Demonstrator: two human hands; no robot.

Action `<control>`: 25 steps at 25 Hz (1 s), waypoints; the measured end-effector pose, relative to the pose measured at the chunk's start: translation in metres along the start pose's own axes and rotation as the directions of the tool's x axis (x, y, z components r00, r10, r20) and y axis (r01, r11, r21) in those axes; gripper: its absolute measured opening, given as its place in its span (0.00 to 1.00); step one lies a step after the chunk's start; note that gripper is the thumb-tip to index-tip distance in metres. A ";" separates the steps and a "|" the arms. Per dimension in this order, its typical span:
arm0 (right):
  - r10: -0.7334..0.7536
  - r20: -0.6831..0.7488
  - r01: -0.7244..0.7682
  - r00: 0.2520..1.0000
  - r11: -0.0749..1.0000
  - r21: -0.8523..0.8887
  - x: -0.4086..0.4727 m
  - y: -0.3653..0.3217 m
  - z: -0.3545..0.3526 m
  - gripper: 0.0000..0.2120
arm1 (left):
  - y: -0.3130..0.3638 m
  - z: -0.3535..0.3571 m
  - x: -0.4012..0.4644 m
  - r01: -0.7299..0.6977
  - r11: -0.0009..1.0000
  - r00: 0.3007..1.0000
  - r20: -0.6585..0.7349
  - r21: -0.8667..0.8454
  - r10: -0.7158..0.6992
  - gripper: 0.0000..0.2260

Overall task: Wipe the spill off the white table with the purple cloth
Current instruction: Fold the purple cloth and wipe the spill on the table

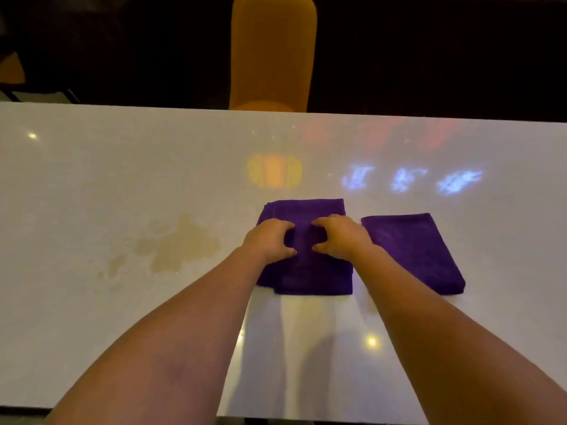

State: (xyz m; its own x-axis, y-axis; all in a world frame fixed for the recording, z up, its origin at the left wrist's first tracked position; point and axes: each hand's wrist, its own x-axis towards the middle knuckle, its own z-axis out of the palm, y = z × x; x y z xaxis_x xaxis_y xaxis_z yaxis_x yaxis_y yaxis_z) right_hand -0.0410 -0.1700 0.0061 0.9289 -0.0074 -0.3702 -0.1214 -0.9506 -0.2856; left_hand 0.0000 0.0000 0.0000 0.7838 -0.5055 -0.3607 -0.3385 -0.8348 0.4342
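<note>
A: Where's the purple cloth (306, 265) rn?

B: Folded flat on the white desk (92, 167), abt mid-desk, right in front of us. Both our hands are on top of it. Left hand (270, 239) on its left half, right hand (340, 236) on its right half, fingers curled down into the fabric w/ thumbs toward us. The hands sit close but not touching, a strip of cloth showing between them.

A: Gripping it or just pressing?

B: Looks like we're pinching up a bit of fabric w/ each hand, but the cloth isn't lifted, it lies flat on the desk.

A: And the spill?

B: The spill (178, 246) is a yellowish puddle w/ a few small splotches beside it, to the left of the cloth, near but not touching it. Looks untouched, edges intact, no smear marks.

A: So progress?

B: We'd say barely begun. Cloth is in hand, nothing wiped yet. Left to do: bring the cloth left over the puddle, wipe thru it, catch the small splotches too.

A: Anything else around?

B: A second purple cloth (414, 253), folded, just right of ours, not touching. An orange chair back (273, 50) behind the desk's far edge. Coloured light reflections on the desktop, not spills imo.
</note>
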 end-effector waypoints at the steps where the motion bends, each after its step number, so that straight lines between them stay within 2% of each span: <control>1: 0.008 -0.024 -0.008 1.000 1.000 -0.007 -0.001 -0.003 0.004 0.27 | 0.000 0.004 -0.001 0.005 1.000 1.000 -0.030 0.007 -0.005 0.27; 4: 0.035 -0.181 -0.031 0.983 0.999 0.021 -0.004 -0.007 0.021 0.21 | -0.003 0.019 -0.003 0.036 0.999 0.985 -0.167 -0.025 -0.040 0.23; 7: 0.056 -0.217 -0.033 0.975 0.994 0.105 -0.009 -0.008 0.027 0.14 | -0.002 0.028 -0.009 0.075 0.992 0.967 -0.235 -0.098 -0.097 0.14; 12: 0.089 -0.127 -0.043 0.988 0.946 0.322 -0.020 -0.006 0.020 0.10 | -0.004 0.014 -0.017 0.159 0.953 0.975 -0.113 -0.259 -0.193 0.07; 16: 0.065 -0.098 -0.028 0.993 0.942 0.334 -0.025 -0.012 -0.007 0.09 | -0.001 -0.018 -0.024 0.162 0.927 0.979 -0.063 -0.340 -0.194 0.06; 19: 0.023 -0.106 0.013 0.994 0.945 0.328 -0.030 -0.024 -0.039 0.09 | 0.007 -0.051 -0.037 0.133 0.922 0.981 -0.084 -0.365 -0.175 0.06; 25: -0.065 -0.213 0.134 0.975 0.934 0.332 -0.040 -0.058 -0.093 0.09 | 0.012 -0.113 -0.068 0.050 0.931 0.975 -0.184 -0.362 -0.124 0.06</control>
State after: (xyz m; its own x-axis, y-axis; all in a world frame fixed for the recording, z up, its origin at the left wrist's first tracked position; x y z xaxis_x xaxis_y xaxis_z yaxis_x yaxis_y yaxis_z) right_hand -0.0385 -0.1436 0.1191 0.9879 -0.0118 -0.1544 -0.1047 -0.7855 -0.6100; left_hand 0.0011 0.0492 0.1232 0.9023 -0.3488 -0.2534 -0.0873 -0.7235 0.6848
